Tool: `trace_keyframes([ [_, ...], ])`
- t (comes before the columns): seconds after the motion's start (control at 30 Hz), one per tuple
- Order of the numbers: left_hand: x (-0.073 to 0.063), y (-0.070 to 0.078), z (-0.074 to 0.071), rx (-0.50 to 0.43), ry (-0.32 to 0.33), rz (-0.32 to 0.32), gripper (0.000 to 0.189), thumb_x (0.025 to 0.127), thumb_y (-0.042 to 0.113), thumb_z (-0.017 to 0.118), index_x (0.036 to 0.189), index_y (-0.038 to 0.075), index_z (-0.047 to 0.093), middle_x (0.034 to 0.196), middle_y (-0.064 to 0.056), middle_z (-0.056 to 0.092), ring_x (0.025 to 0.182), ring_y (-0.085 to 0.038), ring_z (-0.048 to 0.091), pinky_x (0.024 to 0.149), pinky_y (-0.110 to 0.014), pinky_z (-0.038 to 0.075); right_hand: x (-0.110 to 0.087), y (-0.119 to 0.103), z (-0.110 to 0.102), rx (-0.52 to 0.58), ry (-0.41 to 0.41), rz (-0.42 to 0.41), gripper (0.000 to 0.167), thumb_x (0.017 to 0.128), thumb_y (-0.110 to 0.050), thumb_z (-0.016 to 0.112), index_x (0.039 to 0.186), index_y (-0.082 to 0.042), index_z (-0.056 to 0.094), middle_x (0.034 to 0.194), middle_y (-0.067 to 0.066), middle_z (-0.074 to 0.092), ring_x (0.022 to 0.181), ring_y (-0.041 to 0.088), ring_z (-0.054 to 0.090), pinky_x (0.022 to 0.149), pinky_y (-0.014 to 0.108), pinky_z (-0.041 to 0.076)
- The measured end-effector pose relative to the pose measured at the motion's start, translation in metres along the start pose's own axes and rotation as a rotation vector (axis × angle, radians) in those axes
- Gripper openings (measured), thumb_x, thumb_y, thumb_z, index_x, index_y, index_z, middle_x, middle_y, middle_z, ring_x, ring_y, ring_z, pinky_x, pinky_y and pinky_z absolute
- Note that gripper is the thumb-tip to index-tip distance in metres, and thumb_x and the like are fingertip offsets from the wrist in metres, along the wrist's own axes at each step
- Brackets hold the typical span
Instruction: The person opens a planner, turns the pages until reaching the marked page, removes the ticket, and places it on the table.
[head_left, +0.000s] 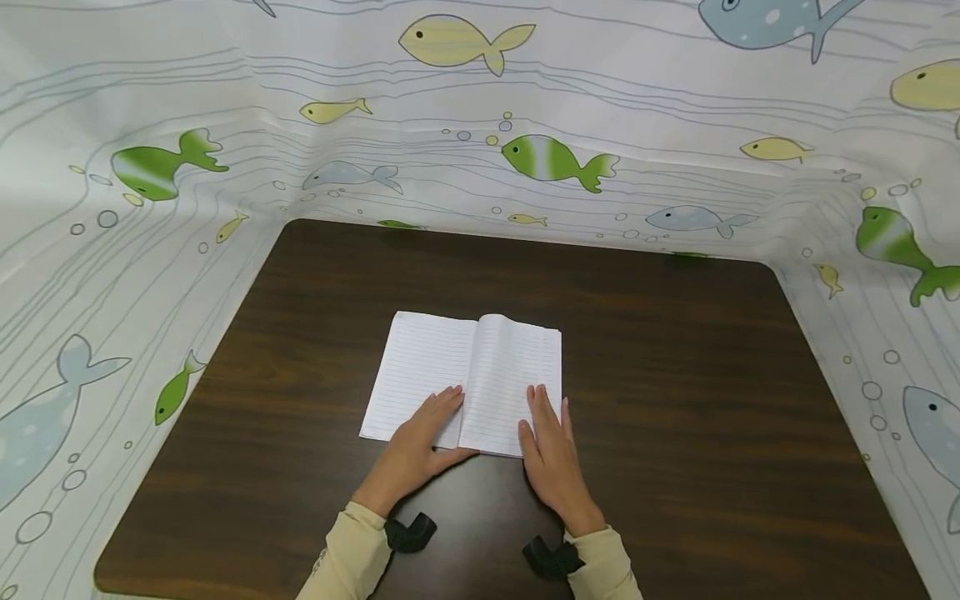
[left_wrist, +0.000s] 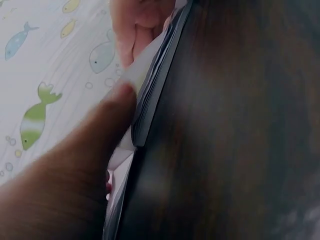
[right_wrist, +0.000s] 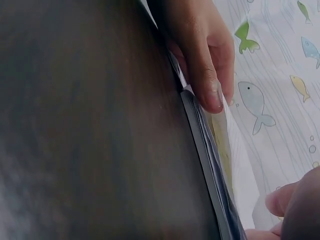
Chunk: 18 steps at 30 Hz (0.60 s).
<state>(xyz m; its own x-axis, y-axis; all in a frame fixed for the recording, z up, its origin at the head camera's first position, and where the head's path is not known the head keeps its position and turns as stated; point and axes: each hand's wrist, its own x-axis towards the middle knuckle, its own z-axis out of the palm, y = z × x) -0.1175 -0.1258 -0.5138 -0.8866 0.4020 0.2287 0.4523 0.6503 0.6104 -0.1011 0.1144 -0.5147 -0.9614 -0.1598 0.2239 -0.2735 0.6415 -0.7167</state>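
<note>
An open notebook (head_left: pixel 427 358) with blank lined pages lies on the dark wooden table. Its right-hand page bulges up slightly beside the centre fold. My left hand (head_left: pixel 416 442) rests across the lower part of the fold, fingers extended and thumb along the bottom edge. On the lower right page lies my right hand (head_left: pixel 553 462), its fingers straight and pointing away from me. Seen edge-on in the left wrist view, the stacked pages (left_wrist: pixel 150 100) sit beside my left thumb (left_wrist: pixel 120 107). In the right wrist view, my right thumb (right_wrist: pixel 282 200) shows at the lower right.
The brown table (head_left: pixel 675 400) extends around the notebook on all sides. White sheeting (head_left: pixel 450 108) printed with fish stands along the back and both sides. Each wrist wears a black strap mount (head_left: pixel 408 533) below a cream sleeve (head_left: pixel 348 550).
</note>
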Motion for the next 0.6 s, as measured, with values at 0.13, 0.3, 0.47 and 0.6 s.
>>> trace_keyframes([
  [0.13,0.0,0.001,0.002,0.012,0.015,0.034,0.079,0.091,0.023,0.08,0.155,-0.003,0.042,0.157,-0.02,0.047,0.146,-0.034,0.044,0.123,-0.042,0.029,0.001,0.002,-0.002,0.093,0.01,0.051,0.053,0.111,-0.019,0.045,0.156,0.008,0.035,0.163,0.024,0.032,0.154,0.038,0.026,0.126,0.058,0.005],
  [0.3,-0.002,0.007,0.003,0.032,0.007,0.032,0.076,0.097,0.022,0.07,0.157,-0.006,0.034,0.159,-0.022,0.042,0.149,-0.037,0.038,0.124,-0.048,0.028,0.0,0.002,-0.005,0.246,0.031,0.149,0.056,0.114,-0.021,0.035,0.16,0.007,0.023,0.167,0.023,0.022,0.157,0.042,0.011,0.124,0.065,0.007],
  [0.47,-0.001,0.011,0.004,-0.088,0.067,-0.07,0.055,0.105,0.022,0.059,0.152,-0.003,0.043,0.15,-0.02,0.053,0.139,-0.033,0.05,0.117,-0.051,0.039,-0.001,0.001,-0.007,0.3,0.033,0.183,0.058,0.115,-0.024,0.03,0.162,0.006,0.015,0.17,0.02,0.016,0.158,0.04,0.004,0.124,0.064,0.006],
  [0.6,0.0,0.013,0.005,-0.193,0.246,-0.129,0.035,0.106,0.013,0.057,0.137,-0.003,0.053,0.129,-0.018,0.064,0.119,-0.028,0.063,0.098,-0.05,0.054,-0.002,-0.001,-0.008,0.275,0.018,0.203,0.06,0.115,-0.028,0.031,0.162,0.005,0.016,0.171,0.018,0.014,0.159,0.037,0.004,0.125,0.063,0.005],
])
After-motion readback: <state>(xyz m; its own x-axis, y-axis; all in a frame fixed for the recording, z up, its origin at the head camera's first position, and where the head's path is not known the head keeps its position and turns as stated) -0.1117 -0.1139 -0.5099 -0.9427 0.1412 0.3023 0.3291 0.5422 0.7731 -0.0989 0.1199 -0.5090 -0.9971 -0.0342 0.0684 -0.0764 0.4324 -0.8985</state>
